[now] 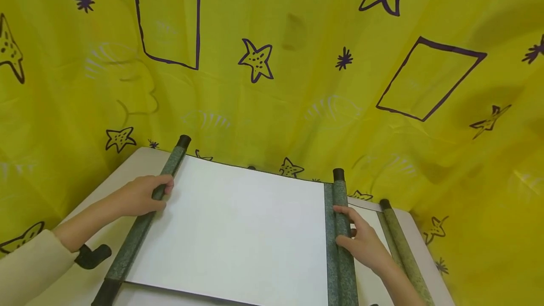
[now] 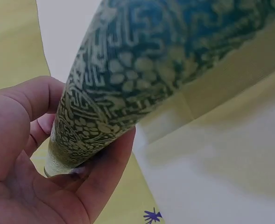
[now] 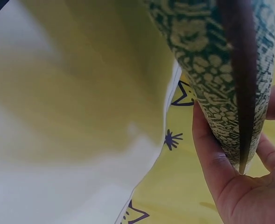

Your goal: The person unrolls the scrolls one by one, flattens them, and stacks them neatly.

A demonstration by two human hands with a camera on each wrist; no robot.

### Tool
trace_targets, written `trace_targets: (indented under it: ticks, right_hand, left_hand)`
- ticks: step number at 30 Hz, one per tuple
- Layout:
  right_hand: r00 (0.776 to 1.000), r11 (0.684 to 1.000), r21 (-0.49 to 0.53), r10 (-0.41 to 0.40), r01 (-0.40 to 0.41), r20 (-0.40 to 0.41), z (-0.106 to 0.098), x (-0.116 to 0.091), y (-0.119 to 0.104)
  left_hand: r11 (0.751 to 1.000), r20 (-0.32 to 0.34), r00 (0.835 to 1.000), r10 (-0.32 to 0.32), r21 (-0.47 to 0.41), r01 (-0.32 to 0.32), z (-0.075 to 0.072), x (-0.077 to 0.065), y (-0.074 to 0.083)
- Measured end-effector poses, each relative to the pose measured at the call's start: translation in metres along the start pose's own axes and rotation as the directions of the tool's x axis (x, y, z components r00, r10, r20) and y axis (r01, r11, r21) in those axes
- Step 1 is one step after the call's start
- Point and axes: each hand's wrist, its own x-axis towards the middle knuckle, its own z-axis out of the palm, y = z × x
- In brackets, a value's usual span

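A hanging scroll with white paper (image 1: 246, 230) lies partly unrolled on a white table, between two dark green rolled ends with black knobs. My left hand (image 1: 142, 195) grips the left rolled end (image 1: 135, 237), thumb on one side and fingers around the other. My right hand (image 1: 363, 240) holds the right rolled end (image 1: 346, 268) between thumb and fingers. Up close in the left wrist view, the patterned roll (image 2: 128, 70) shows pale flowers and a key design on green. The right wrist view shows the same pattern on the other roll (image 3: 205, 60), with a dark brown strip along it.
Another scroll with an olive-green roll (image 1: 403, 244) lies to the right, partly behind my right arm. A black curved object (image 1: 97, 256) sits by my left wrist. Behind the table (image 1: 140, 157) hangs a yellow curtain (image 1: 297, 84) with purple stars and frames.
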Motion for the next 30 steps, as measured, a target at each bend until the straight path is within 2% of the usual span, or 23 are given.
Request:
trace_targets:
  ticks: [7, 12, 16, 25, 30]
  right_hand:
    - [1.0, 1.0, -0.022, 0.018, -0.018, 0.0, 0.001, 0.003, 0.0]
    - [1.0, 0.999, -0.031, 0.026, -0.026, 0.007, 0.003, 0.008, 0.003]
    - [0.999, 0.998, -0.048, 0.033, -0.032, 0.01, 0.004, 0.014, 0.007]
    - [0.999, 0.998, -0.064, 0.027, -0.025, 0.022, 0.003, 0.023, 0.017]
    - [0.999, 0.996, -0.088, 0.036, -0.034, 0.019, 0.002, 0.025, 0.021]
  left_hand:
    - [0.996, 0.009, 0.999, -0.037, -0.077, 0.038, -0.001, 0.0, -0.008]
    - [0.982, 0.042, 0.997, -0.06, -0.177, 0.067, -0.002, 0.002, -0.019]
    - [0.974, 0.05, 0.997, -0.06, -0.217, 0.069, -0.001, 0.004, -0.025]
    - [0.983, 0.054, 0.997, -0.064, -0.171, 0.072, 0.006, 0.011, -0.025]
    - [0.985, 0.04, 0.997, -0.066, -0.154, 0.071, 0.006, 0.013, -0.031]
